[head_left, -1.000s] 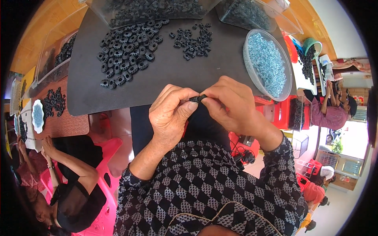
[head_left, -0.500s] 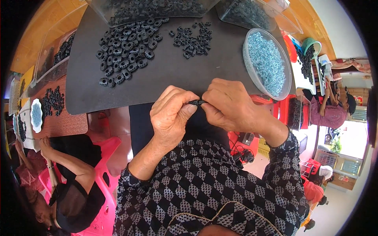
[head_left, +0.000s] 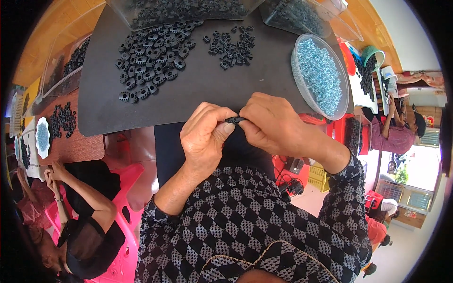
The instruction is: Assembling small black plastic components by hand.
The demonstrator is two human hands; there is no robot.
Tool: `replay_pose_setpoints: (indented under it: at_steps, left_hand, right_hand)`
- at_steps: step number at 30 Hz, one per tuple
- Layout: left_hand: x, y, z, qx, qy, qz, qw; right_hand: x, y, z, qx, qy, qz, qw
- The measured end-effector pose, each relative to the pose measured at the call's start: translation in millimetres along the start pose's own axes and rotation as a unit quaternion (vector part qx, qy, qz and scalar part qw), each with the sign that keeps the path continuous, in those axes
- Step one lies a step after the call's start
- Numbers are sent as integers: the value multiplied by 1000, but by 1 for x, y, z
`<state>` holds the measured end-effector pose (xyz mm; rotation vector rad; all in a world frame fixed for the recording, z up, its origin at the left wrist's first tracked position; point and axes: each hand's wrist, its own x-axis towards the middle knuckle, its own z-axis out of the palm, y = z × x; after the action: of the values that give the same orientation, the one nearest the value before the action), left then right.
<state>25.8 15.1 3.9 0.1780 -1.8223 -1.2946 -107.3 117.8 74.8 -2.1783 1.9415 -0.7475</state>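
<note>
Just off the table's front edge, my left hand (head_left: 206,135) pinches a small black plastic part (head_left: 232,120) between thumb and forefinger. My right hand (head_left: 270,123) grips the other end of the same part, its fingertips meeting the left ones. Most of the part is covered by the fingers. Beyond my hands, a pile of black oval plastic pieces with toothed edges (head_left: 150,61) lies on the dark table (head_left: 188,104). A smaller pile of tiny black parts (head_left: 231,47) sits to its right. A round clear tub (head_left: 296,75) holds many small silvery-blue springs (head_left: 321,75).
Clear bins (head_left: 188,9) of black parts and another clear bin (head_left: 295,21) stand at the table's far edge. To the left, a co-worker (head_left: 89,226) sits on a pink chair (head_left: 120,254) at a brown table (head_left: 71,148). Yellow crate (head_left: 318,178) stands below right.
My right hand has shifted slightly up and left, and its forearm has swung a little outward. Both hands still grip the black part. The co-worker at left has moved their hands together.
</note>
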Motion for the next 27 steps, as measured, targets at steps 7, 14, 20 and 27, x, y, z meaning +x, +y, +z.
replay_pose_setpoints:
  at_steps: [7,14,20,27]
  left_hand:
    - [-3,3,-1,-245,18,-185,952]
    - [-4,2,-1,-216,21,-164,962]
    - [2,2,-5,-116,3,-96,989]
    - [2,0,-5,-86,3,-74,994]
  right_hand:
    - [10,-8,-15,133,42,59,989]
    - [12,-7,-14,74,35,35,996]
    - [16,-7,-13,64,8,42,997]
    - [17,-1,-13,71,-24,53,996]
